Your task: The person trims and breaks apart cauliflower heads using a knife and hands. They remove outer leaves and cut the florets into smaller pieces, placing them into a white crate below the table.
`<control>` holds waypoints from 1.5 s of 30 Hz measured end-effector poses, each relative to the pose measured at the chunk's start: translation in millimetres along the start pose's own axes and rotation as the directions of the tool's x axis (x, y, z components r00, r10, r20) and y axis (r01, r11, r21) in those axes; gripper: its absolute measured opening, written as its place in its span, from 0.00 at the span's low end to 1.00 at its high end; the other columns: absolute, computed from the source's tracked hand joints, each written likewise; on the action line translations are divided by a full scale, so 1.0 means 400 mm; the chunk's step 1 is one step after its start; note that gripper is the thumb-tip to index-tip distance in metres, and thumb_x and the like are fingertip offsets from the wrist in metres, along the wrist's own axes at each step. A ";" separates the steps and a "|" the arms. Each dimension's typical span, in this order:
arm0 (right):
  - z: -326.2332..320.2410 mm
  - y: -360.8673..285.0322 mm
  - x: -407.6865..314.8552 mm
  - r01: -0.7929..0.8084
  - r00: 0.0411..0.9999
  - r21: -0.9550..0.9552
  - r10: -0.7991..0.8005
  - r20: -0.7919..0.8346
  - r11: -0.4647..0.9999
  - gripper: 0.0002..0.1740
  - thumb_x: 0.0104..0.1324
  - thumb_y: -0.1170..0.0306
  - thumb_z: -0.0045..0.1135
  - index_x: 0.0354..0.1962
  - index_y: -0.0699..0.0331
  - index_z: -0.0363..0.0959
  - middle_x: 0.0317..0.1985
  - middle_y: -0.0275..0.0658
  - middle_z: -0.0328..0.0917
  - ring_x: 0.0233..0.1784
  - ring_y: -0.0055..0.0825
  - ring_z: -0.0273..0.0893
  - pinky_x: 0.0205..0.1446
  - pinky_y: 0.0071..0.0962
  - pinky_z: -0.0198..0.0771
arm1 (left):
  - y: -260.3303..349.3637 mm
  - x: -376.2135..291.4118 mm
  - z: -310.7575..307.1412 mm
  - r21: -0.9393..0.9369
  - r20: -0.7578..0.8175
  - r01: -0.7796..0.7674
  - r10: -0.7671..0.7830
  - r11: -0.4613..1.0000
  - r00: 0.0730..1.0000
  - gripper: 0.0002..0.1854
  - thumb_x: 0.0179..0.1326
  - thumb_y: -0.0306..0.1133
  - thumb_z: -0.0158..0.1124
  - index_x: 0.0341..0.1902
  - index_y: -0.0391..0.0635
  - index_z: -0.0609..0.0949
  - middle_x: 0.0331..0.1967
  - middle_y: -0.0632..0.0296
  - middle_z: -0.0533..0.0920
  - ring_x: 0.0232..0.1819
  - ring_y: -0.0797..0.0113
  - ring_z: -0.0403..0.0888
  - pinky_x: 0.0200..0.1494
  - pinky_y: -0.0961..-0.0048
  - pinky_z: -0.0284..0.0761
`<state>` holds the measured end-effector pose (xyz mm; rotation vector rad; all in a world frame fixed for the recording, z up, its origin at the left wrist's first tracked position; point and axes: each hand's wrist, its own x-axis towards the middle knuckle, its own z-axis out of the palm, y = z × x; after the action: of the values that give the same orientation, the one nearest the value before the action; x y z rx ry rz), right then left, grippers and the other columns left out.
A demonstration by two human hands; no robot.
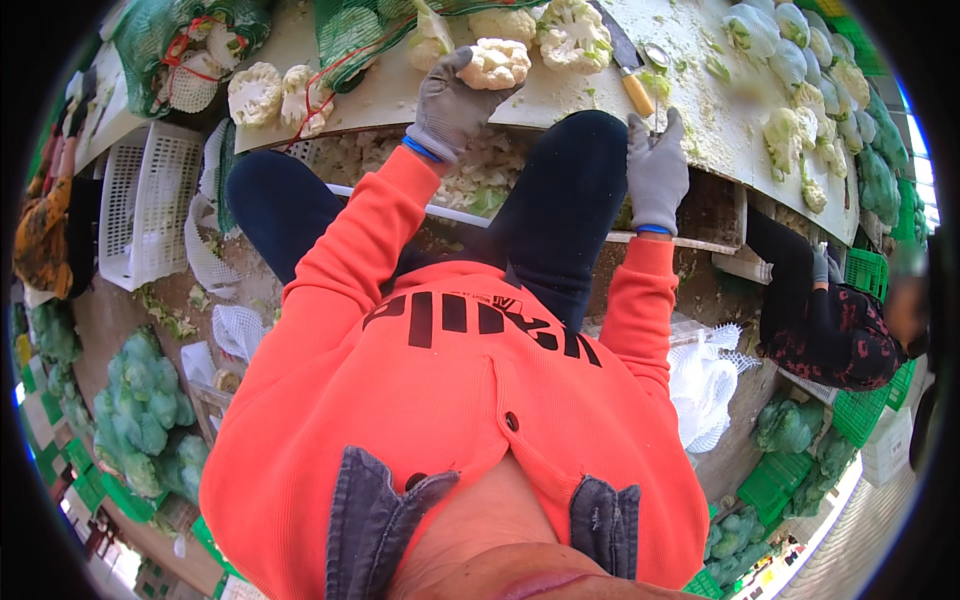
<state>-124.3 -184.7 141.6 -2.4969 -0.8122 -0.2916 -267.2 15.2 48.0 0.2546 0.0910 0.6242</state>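
Note:
My left hand [450, 105], in a grey glove, holds a trimmed cauliflower head [495, 64] over the near edge of the white worktable [555, 97]. To its right, my gloved right hand [658, 169] is at the table edge with a slim metal tool [657, 116] between thumb and fingers; its exact kind is unclear. A broad knife with a wooden handle [637, 93] lies just beyond, beside a round metal object [657, 55]. Cut cauliflower heads [574, 37] rest behind the left hand, and two more [255, 94] lie further left near a green mesh bag [349, 37].
Below the table edge, between my knees, is a container of cauliflower trimmings [480, 169]. White crates [150, 202] stand at left. Net-wrapped cauliflowers [787, 60] pile up at right. A co-worker [832, 330] sits at right, another person [45, 232] at far left.

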 end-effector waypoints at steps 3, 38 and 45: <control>0.068 -0.036 -0.048 0.124 0.982 0.425 -0.173 0.080 0.897 0.29 0.76 0.57 0.49 0.68 0.62 0.63 0.35 0.55 0.83 0.36 0.52 0.84 0.38 0.44 0.77 | 0.039 -0.024 -0.035 -0.076 -0.071 -0.029 0.023 0.997 0.997 0.32 0.68 0.44 0.64 0.68 0.36 0.67 0.65 0.45 0.73 0.67 0.42 0.71 0.72 0.35 0.63; 0.414 -0.310 -0.188 0.132 0.671 0.454 -0.417 0.613 0.881 0.35 0.76 0.60 0.41 0.76 0.59 0.47 0.40 0.64 0.80 0.42 0.63 0.79 0.46 0.52 0.72 | 0.148 -0.089 -0.275 0.404 -0.294 -0.274 0.408 0.873 0.865 0.20 0.66 0.39 0.70 0.55 0.40 0.80 0.52 0.60 0.83 0.53 0.70 0.82 0.57 0.70 0.79; 0.442 -0.315 -0.172 0.122 0.670 0.455 -0.411 0.618 0.882 0.34 0.75 0.59 0.41 0.76 0.53 0.50 0.43 0.65 0.80 0.45 0.65 0.78 0.50 0.54 0.72 | 0.156 -0.085 -0.283 0.462 -0.334 -0.242 0.420 0.853 0.844 0.17 0.65 0.39 0.71 0.50 0.40 0.83 0.46 0.64 0.85 0.45 0.74 0.83 0.50 0.74 0.80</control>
<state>-246.1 -39.1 15.9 -2.0694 -1.3944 0.7302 -348.2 67.7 -44.5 0.5423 0.6170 1.0129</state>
